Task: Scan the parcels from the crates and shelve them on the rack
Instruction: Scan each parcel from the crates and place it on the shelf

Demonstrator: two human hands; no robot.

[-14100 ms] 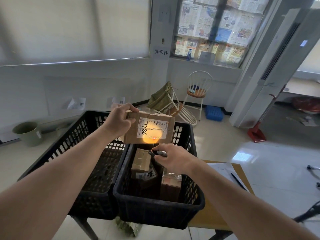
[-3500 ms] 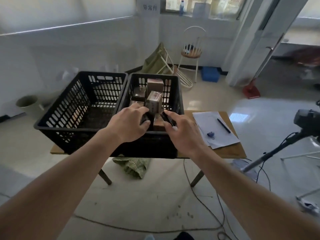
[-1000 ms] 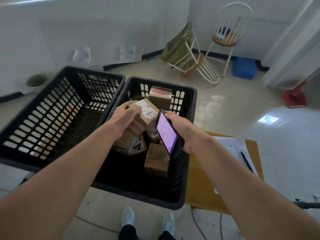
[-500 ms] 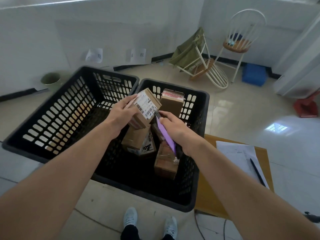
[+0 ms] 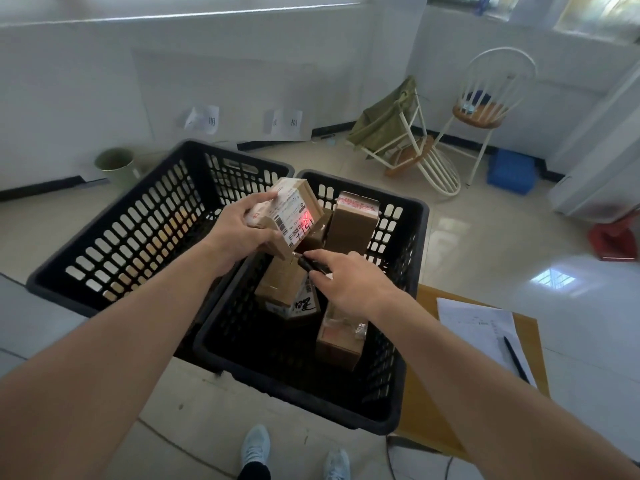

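Seen from a head-worn camera looking down, a person's two bare forearms reach forward over two black slatted crates set side by side. The left hand (image 5: 239, 230) is raised above the seam between the crates, its fingers and thumb curled around a small cardboard parcel (image 5: 287, 216), tilted so its white shipping label faces the camera. A red patch of light glows on the label's right edge, over handwritten digits. The right hand (image 5: 349, 285) sits just below and to the right of the parcel, palm down, its fingers closed around a dark handheld scanner (image 5: 311, 265) whose tip points up at the label; most of the device is hidden under the hand.

The right crate (image 5: 412, 271) holds more brown parcels: one standing upright at the back wall, one lying beneath the hands with black writing on its side, and one near the right wall partly covered by the right wrist. The left crate (image 5: 145, 216) shows only its slatted walls and dark floor; its near corner is hidden by the left forearm.

A wooden table (image 5: 540, 344) carries a sheet of paper (image 5: 478, 327) with a pen (image 5: 516, 358) on it. The text on the label is too blurred to read
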